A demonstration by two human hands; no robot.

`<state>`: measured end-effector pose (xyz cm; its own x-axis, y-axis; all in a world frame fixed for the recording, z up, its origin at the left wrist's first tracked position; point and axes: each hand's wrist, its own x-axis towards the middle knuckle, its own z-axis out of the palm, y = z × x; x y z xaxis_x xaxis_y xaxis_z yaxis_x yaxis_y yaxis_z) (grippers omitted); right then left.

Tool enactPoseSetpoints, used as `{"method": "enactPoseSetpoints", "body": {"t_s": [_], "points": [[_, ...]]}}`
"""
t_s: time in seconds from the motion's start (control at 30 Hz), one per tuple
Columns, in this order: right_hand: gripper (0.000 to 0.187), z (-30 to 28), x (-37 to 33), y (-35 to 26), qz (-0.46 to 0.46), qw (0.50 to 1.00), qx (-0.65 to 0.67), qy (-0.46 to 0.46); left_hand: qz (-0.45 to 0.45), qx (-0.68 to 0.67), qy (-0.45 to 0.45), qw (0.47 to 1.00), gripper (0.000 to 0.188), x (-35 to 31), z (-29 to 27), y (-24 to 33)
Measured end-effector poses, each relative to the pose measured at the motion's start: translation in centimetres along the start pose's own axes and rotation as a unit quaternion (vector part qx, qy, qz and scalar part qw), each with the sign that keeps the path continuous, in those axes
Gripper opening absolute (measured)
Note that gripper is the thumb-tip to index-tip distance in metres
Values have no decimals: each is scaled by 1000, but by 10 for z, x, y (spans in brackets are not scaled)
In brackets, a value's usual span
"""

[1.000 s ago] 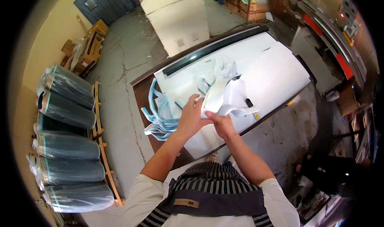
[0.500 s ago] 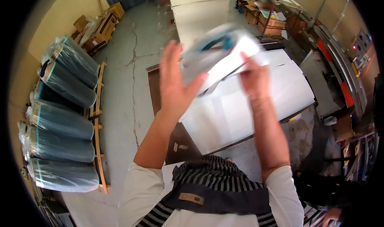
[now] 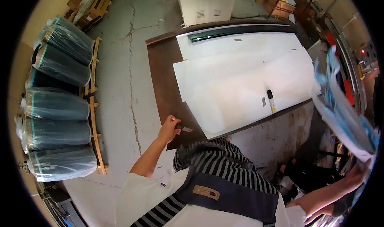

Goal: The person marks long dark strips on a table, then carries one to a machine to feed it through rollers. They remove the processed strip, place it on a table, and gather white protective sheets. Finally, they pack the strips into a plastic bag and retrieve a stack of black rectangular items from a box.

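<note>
Off the table (image 3: 164, 79) now, bundle (image 3: 344, 115)

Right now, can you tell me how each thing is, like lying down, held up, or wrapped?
Left hand: resting at the dark table edge, by a small tag.
Right hand: stretched out to the side, holding up the bundle.
Blue and white bundle: lifted, off the table, hanging loose.
White sheets: lying flat, overlapping.
Marker: lying on the sheets.
Big rolls: wrapped in plastic, stacked on their sides.
</note>
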<state>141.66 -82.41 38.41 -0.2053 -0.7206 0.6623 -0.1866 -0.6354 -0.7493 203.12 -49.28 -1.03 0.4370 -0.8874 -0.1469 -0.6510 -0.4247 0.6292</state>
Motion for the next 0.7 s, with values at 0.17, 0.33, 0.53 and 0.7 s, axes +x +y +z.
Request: {"method": "enactPoseSetpoints", "body": {"t_s": [0.17,0.33,0.53,0.7], "points": [[34,-20,-96,54,116,977,-178,11,-119,24,74,990,39,-6,14,6],[32,-1,-204,102,317,939,-119,64,-174,33,126,976,31,-17,31,11],[44,-3,-312,172,461,887,-26,27,-187,-35,90,978,22,-17,38,7],[45,16,-350,187,489,872,15,-7,-40,-55,52,996,30,-9,28,19]]}}
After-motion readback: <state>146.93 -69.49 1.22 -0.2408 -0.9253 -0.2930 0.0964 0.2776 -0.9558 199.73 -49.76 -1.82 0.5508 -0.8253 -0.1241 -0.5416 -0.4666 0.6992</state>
